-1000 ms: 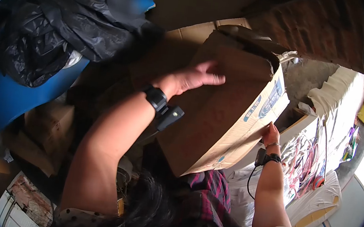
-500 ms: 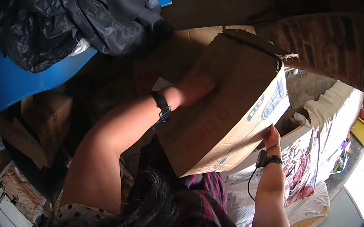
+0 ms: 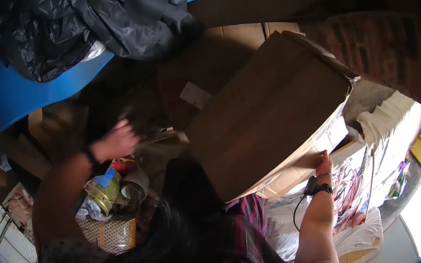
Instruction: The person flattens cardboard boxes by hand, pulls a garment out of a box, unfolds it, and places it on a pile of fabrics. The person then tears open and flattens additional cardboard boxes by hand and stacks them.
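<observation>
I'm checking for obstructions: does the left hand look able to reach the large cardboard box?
Probably yes: the left hand is apart from the large cardboard box, but nothing bulky shows between them, though shadow hides some detail.

Large cardboard box [image 3: 271, 113], brown and corrugated, tilted diagonally from the lower centre toward the upper right of the frame. The broad face is shaded; the narrow right-hand side catches light. The upper-right corner is frayed.
</observation>
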`<state>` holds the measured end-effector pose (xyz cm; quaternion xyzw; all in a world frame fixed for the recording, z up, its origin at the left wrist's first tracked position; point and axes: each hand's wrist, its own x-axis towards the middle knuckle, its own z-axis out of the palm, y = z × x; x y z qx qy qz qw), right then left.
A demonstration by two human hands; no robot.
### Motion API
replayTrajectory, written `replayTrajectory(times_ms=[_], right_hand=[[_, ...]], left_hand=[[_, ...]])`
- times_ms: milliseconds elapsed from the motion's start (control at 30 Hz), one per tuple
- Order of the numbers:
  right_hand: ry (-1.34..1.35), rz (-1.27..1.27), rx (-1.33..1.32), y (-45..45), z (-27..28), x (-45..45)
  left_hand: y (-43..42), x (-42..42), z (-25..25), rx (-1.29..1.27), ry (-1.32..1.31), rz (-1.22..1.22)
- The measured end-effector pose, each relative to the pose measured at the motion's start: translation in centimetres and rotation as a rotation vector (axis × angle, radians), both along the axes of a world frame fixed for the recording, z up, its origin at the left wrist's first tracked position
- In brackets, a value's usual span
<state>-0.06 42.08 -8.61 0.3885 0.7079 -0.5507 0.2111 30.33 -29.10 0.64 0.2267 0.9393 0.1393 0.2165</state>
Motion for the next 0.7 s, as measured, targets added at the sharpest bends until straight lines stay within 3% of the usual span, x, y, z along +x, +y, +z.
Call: replayTrajectory(times_ms=[33, 100, 133, 267, 400, 467, 567, 700], right_hand=[[0.031, -0.042, 0.044, -0.8, 0.3, -0.3], [0.076, 0.015, 0.106, -0.5, 0.0, -1.7], [0.111, 0.071, 0.171, -0.2, 0.1, -2.1], [0.086, 0.085, -0.02, -2.1, 1.5, -3.6], [0.079, 0.106, -0.029, -1.7, 1.2, -4.4], [0.052, 0.064, -0.055, -2.0, 1.7, -4.2], [0.009, 0.094, -0.035, -2.4, 2.6, -4.5], [0.009, 0.102, -0.074, -2.1, 1.7, -4.4]], left_hand=[[-2.1, 2.7, 2.2, -0.095, -0.105, -0.012], [-5.5, 8.5, 3.5, -0.199, -0.203, 0.242], [-6.0, 8.8, 5.1, -0.258, -0.218, 0.306], [-2.9, 2.6, 6.2, -0.311, -0.062, 0.348], [2.3, -8.0, 3.2, -0.167, 0.202, 0.443], [3.2, -11.7, 2.3, -0.179, 0.197, 0.475], [2.5, -12.3, -0.3, -0.234, 0.219, 0.604], [-2.2, -6.8, -3.4, -0.427, -0.025, 0.619]])
